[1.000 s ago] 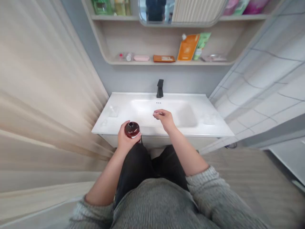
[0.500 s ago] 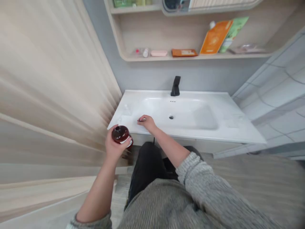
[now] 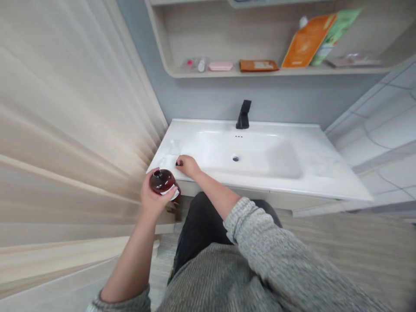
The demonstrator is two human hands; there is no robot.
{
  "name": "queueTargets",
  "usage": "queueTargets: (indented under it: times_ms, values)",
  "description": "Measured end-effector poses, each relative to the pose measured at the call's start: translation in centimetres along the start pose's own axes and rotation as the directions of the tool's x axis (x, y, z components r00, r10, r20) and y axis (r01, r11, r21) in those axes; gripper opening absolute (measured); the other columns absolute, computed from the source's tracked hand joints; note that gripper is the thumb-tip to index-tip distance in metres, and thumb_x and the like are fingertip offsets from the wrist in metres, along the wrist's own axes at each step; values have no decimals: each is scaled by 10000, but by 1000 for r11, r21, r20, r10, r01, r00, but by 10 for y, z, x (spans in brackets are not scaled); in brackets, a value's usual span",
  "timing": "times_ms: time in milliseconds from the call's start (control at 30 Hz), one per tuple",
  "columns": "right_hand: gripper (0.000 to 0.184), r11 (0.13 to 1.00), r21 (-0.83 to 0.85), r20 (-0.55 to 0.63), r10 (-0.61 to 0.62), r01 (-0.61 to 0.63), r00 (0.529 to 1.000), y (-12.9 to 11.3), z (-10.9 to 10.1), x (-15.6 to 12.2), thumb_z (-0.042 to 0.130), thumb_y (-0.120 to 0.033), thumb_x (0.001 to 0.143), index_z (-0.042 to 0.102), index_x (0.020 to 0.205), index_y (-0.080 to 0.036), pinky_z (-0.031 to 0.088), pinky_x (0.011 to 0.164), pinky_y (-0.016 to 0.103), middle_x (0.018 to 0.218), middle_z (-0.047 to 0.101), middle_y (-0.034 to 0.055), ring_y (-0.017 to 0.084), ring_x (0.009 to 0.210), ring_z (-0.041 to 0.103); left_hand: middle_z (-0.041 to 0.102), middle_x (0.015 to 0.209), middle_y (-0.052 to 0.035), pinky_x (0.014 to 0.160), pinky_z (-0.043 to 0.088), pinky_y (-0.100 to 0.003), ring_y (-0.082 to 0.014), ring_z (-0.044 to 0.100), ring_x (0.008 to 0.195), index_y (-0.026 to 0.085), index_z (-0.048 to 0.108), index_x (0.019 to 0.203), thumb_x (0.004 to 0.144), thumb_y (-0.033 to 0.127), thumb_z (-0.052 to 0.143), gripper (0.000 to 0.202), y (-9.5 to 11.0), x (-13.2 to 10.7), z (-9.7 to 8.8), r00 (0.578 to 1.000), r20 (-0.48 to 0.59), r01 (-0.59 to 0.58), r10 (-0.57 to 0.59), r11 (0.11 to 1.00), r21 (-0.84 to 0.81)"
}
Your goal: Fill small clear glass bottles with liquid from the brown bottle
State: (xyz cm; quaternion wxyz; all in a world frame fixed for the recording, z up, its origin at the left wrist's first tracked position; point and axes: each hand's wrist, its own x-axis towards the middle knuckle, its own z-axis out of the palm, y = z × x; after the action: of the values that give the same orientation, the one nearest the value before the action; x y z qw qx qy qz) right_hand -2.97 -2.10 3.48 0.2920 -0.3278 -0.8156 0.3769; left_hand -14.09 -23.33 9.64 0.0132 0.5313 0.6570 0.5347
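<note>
Pinched tight in my right hand [image 3: 188,167] is a tiny black bit [image 3: 178,163], too small for me to tell what it is. That hand is right over the smooth white sink [image 3: 325,173], near its front left corner. I can't tell if it touches.

My left hand [image 3: 155,197] is curled around a round, shiny bottle [image 3: 161,181]. The bottle is dark red and looks like glass or hard plastic. It has a short neck with a round hole on top, and a white label [image 3: 173,192] by my fingers. I hold it up just past the front edge of the sink, at 8 o'clock from the drain [image 3: 235,158].

A square black tap [image 3: 243,115] stands at 12 o'clock from the drain. Higher up at 12 o'clock is a curved wood shelf [image 3: 276,73], with a pink box [image 3: 220,66] and a flat orange packet [image 3: 307,41] on it. Soft, wavy cream curtains [image 3: 65,130] hang at 9 o'clock. Flat pale tiles [image 3: 390,125] cover the wall at 3 o'clock. My fuzzy gray sleeve [image 3: 260,234] is knitted and bumpy.
</note>
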Motion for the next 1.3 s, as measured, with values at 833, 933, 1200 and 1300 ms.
queueTargets:
  times_ms: [833,933,1200,1300]
  values:
    - [318,936,344,-145,127,-70,981,5,-75,-134,833,-165,820,720,1111,-230,627,975,387,1199,744,54,233,1139,736,746,1423,-151,1184,634,-539,-334,766,1298,219,647,1476,753,409,965,812,37,-16,17,999,42,-6,7,1000,-28]
    - [781,925,380,-10,-6,10,1000,-7,-97,-197,982,-316,798,661,1510,-305,633,1067,446,1561,676,129,297,1348,718,756,1400,-123,1173,643,-531,-324,779,1257,242,669,1450,723,395,982,806,51,-24,40,997,80,-15,21,997,-79]
    - [916,979,197,-224,92,-47,970,-37,-135,-255,957,-370,863,537,1673,-297,613,1155,506,1592,682,169,352,1389,724,760,1407,-129,1083,694,-468,-309,808,1204,225,603,1547,722,374,987,922,108,-40,133,968,251,68,15,945,-320]
    - [800,983,166,-345,138,-84,928,-31,-152,-263,918,-293,831,617,1572,-257,622,1121,496,1479,754,146,329,1257,773,752,1441,-134,1093,692,-488,-317,812,1216,250,535,1631,715,382,1007,1040,122,-48,168,943,334,142,10,892,-429]
